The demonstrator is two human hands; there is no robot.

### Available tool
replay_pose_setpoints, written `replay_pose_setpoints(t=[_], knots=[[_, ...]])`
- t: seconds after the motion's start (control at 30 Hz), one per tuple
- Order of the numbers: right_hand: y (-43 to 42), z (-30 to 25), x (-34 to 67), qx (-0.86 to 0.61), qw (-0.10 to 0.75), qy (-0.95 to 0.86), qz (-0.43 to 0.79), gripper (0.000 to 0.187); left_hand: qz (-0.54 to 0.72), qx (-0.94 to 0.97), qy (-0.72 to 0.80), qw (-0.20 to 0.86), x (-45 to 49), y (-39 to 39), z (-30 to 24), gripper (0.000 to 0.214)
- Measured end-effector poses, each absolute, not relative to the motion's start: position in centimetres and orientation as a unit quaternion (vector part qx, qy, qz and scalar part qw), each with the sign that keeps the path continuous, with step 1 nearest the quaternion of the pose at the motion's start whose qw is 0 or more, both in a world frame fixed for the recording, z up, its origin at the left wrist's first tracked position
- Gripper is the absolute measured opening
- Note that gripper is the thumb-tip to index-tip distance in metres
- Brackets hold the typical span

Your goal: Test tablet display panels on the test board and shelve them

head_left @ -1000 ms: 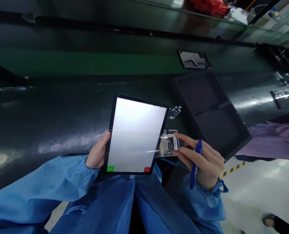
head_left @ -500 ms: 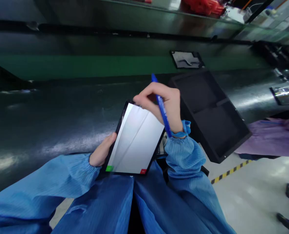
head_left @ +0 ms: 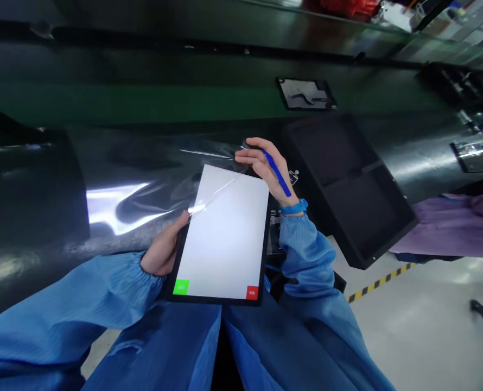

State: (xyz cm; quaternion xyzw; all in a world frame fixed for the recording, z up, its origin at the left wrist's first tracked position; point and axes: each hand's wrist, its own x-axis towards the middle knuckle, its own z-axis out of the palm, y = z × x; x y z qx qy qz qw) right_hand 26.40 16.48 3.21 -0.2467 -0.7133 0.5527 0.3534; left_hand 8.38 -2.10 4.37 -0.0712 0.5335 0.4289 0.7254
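My left hand (head_left: 165, 245) grips the left edge of a tablet (head_left: 225, 233), its thumb on the front. The lit screen is white, with a green box at the lower left and a red box at the lower right. A clear plastic film (head_left: 131, 203) stretches from the tablet's upper part out to the left, glinting in the light. Above the top right corner, my right hand (head_left: 273, 171) has its fingers stretched toward the film's edge; whether they pinch it I cannot tell. A blue pen (head_left: 277, 172) is tucked in that same hand.
A black tray-like case (head_left: 351, 190) lies on the dark bench to the right. Behind it is another tablet-like device (head_left: 306, 94) with a dark curved shape on its screen. A person's purple sleeve (head_left: 453, 225) shows at the right. Red items (head_left: 351, 7) sit on the shelf above.
The clear film has come off much of the screen and now spreads to the left. My right hand has lifted slightly and its fingers have straightened. The tablet has turned a little more upright.
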Motion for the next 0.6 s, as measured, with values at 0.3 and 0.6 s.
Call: replay_pose_setpoints(t=[0.3,0.6], knots=[[16.9,1.0,24.9,-0.326,0.345,-0.604,0.641,0.052,0.463,-0.091,0.516,0.714,8.6,-1.3,6.0,0.044],[17.3,-0.2,24.7,-0.344,0.319,-0.566,0.678,0.053,0.452,-0.093,0.511,0.725,8.9,-1.0,7.3,0.047]])
